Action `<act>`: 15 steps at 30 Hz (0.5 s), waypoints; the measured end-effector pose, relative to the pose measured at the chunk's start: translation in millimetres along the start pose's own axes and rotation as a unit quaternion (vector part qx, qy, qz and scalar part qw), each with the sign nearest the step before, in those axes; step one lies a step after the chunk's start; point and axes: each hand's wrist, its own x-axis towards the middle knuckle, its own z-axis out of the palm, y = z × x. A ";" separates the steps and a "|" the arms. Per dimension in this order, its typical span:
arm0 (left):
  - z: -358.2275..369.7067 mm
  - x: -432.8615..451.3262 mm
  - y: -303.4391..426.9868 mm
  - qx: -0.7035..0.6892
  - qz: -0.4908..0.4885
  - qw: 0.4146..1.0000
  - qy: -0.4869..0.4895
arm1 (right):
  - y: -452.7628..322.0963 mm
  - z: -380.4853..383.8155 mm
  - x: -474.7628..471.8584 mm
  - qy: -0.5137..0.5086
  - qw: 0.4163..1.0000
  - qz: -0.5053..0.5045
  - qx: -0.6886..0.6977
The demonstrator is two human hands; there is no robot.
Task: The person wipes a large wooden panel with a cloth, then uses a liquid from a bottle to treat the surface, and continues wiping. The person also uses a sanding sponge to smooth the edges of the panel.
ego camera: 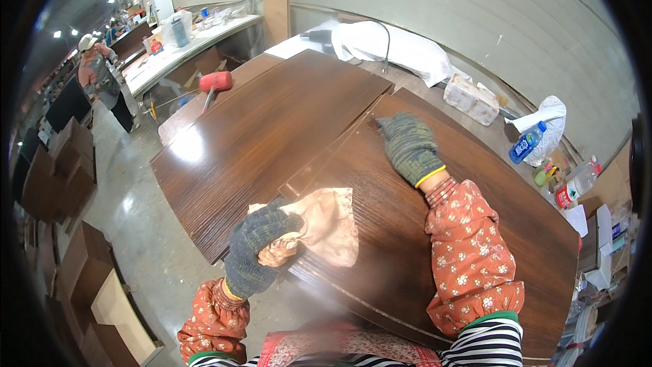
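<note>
A dark brown wood-grain panel (387,224) lies flat before me, its near edge by my apron. My left hand (257,247), in a dark knitted work glove, grips a bunched tan cloth (331,227) at the panel's left corner. Part of that cloth spreads over the panel's surface. Farther right, my right hand (410,148) rests on the panel towards its far edge, in a grey-green glove with a yellow cuff. Its fingertips are not clearly visible. Another brown panel (270,127) lies beyond, alongside the first.
A red-headed mallet (216,82) lies past the far panel's left edge. Along the wall are a white-wrapped bundle (392,48), a worn block (471,99), a blue-capped bottle (527,142) and a clear bottle (575,186). A person (102,79) stands left by a cluttered workbench (204,43).
</note>
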 end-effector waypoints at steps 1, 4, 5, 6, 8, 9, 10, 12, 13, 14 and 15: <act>-0.2 0.8 -0.1 -0.014 -0.005 1.000 -0.007 | -0.7 2.0 -0.2 -0.051 0.997 -0.049 -0.006; -0.9 3.0 0.7 0.019 0.025 0.999 -0.013 | -1.1 3.7 0.8 -0.094 0.991 -0.062 -0.065; -1.1 3.8 0.8 0.017 0.049 0.999 -0.016 | -1.8 3.4 1.1 -0.080 0.993 -0.045 -0.078; -1.3 4.5 1.1 0.013 0.048 0.999 -0.016 | -3.2 2.3 0.9 -0.067 0.996 -0.030 -0.041; -1.2 4.7 0.9 0.004 0.044 0.999 -0.017 | -5.1 -1.4 -0.3 -0.014 1.000 0.011 0.003; -1.0 4.6 0.7 -0.001 0.042 0.999 -0.019 | -5.9 -3.4 -1.1 -0.048 0.998 -0.049 0.007; -1.1 4.4 0.2 -0.006 0.040 0.999 -0.023 | -7.0 -5.5 -2.7 -0.053 0.995 -0.085 -0.006; -1.3 4.2 -0.9 0.028 0.040 0.998 -0.025 | -8.4 -8.0 -5.2 -0.096 0.983 -0.152 -0.022; -1.5 4.3 -1.4 0.045 0.038 0.998 -0.028 | -8.7 -8.0 -5.7 -0.075 0.992 -0.096 -0.021; -1.8 4.4 -1.9 0.040 0.037 0.998 -0.036 | -8.2 -7.7 -7.0 -0.074 0.995 -0.074 -0.001; -1.9 4.5 -2.3 0.036 0.037 0.998 -0.040 | -7.4 -6.4 -7.3 -0.028 0.998 -0.051 0.011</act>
